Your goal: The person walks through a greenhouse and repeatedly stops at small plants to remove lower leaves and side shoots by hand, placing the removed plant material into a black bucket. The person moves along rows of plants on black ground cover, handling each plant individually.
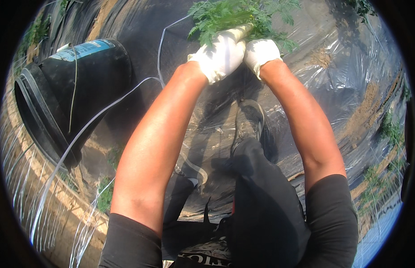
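Both my hands wear thin white gloves and meet at the near side of a leafy green plant (241, 16) with deeply cut leaves, at the top of the view. My left hand (224, 55) reaches in with a finger stretched along the foliage. Close beside it on the right, my right hand (262, 55) is curled, its fingertips turned away from me. Leaves and the hands themselves hide what the fingers grip, if anything. A pale plastic twine (159, 50) runs up to the leaves on the left, and another strand loops down to the lower left.
A black plastic bucket (100, 77) with a blue label bearing writing lies on its side at left, its mouth toward the lower left. Black plastic mulch film (308, 30) covers the ground, with soil (361, 107) on it. My shoe (249, 117) stands below my hands. Several white strings (83, 231) hang lower left.
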`<action>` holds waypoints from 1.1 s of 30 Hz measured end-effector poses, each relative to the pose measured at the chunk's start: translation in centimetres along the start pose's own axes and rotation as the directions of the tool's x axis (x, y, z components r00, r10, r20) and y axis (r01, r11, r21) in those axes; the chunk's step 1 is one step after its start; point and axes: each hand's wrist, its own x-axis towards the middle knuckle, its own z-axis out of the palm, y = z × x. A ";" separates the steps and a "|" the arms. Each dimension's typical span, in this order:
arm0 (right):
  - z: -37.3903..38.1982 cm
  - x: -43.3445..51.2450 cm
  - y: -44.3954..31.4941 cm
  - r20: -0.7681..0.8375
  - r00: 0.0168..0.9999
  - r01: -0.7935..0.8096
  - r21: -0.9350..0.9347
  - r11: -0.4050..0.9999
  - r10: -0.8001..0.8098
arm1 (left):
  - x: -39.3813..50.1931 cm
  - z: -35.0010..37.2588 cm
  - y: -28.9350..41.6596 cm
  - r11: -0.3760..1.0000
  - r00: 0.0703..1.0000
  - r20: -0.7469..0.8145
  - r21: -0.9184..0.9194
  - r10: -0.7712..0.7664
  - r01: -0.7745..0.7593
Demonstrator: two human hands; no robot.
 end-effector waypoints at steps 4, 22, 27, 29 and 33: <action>-0.3 0.3 -0.7 0.082 0.997 0.006 -0.056 0.998 -0.002 | -0.2 -0.2 0.0 0.997 0.999 -0.004 -0.065 -0.041 0.041; 2.6 -0.6 0.2 -0.291 0.950 -0.072 0.150 0.986 0.114 | -0.5 0.6 -0.4 0.993 0.995 -0.042 -0.080 -0.094 0.090; 2.3 -1.1 0.0 -0.240 0.913 -0.245 0.324 0.914 0.330 | -0.8 0.5 0.1 0.989 0.990 -0.028 -0.059 -0.139 0.137; 2.5 -1.4 0.5 -0.306 0.892 -0.236 0.314 0.920 0.333 | -0.6 0.6 0.2 0.991 0.993 -0.029 -0.065 -0.117 0.115; 0.0 -2.9 1.4 -0.363 0.821 -0.230 0.495 0.838 0.440 | -0.4 0.0 -0.2 0.986 0.990 -0.032 -0.098 -0.138 0.134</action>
